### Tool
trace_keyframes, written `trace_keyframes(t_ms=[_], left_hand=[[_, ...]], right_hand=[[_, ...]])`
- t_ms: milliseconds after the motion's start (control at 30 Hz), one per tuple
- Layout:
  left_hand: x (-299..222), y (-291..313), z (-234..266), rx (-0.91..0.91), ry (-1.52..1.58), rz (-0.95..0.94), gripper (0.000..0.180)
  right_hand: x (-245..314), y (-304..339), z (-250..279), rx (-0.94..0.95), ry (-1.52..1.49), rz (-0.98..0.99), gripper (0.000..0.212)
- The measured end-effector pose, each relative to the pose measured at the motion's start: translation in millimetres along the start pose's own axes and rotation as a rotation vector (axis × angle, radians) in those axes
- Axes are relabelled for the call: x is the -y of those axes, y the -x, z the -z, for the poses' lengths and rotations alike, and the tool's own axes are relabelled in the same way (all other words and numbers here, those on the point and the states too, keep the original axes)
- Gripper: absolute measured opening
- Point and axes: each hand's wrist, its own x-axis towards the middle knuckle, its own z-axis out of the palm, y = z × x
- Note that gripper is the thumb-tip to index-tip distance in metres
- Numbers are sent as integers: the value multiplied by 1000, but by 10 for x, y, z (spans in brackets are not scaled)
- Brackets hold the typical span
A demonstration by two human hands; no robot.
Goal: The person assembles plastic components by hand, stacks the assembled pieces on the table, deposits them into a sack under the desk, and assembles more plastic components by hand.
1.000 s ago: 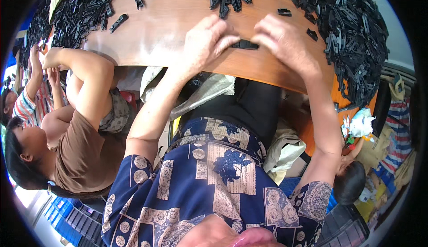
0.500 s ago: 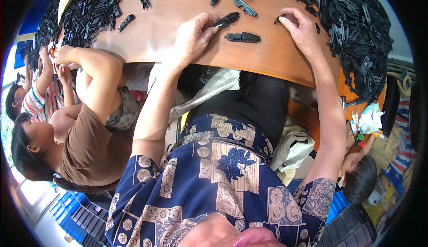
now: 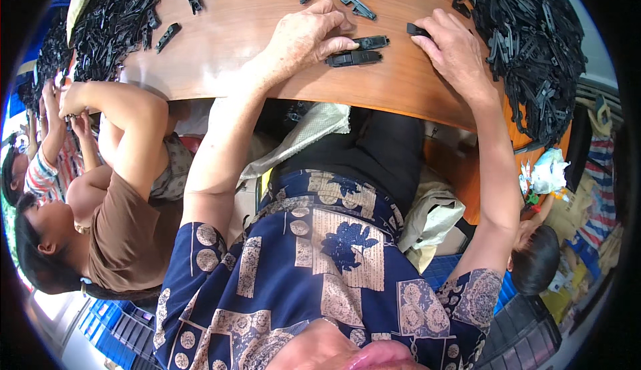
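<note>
My left hand (image 3: 308, 39) is closed at the fingertips on the end of a slim black plastic part (image 3: 372, 42), low over the wooden table. Right beside it, on the nearer side, a second black plastic part (image 3: 354, 58) lies on the tabletop, roughly parallel. To the right, my right hand (image 3: 455, 55) pinches a small black plastic piece (image 3: 417, 30) between thumb and fingers. Part of that piece is hidden by the fingers. Just beyond my left hand lies a longer, greyish black plastic part (image 3: 354, 1).
Large heaps of black plastic parts lie at the right (image 3: 534, 49), far left (image 3: 117, 23) and far edge. Two loose parts (image 3: 168, 37) sit near the left heap. A co-worker in a brown top (image 3: 133, 230) works at my left. A white woven sack (image 3: 300, 143) hangs below the table edge.
My left hand has lowered its part and set it alongside the one on the table. My right hand still pinches its small piece, now turned. The view has shifted slightly.
</note>
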Motion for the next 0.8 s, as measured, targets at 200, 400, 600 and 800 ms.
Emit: trace_keyframes(t_ms=[200,400,600,800], left_hand=[[16,-89,-94,-21,56,-101,23],[-173,-15,-67,-62,4,-34,26],[-287,21,-18,40,-26,53,37],[-481,232,-104,0,-78,45,59]], right_hand=[[196,-101,6,98,-308,0,18],[123,-223,43,99,-104,238,14],[133,-353,131,215,-124,360,11],[120,-357,119,205,-159,374,12]])
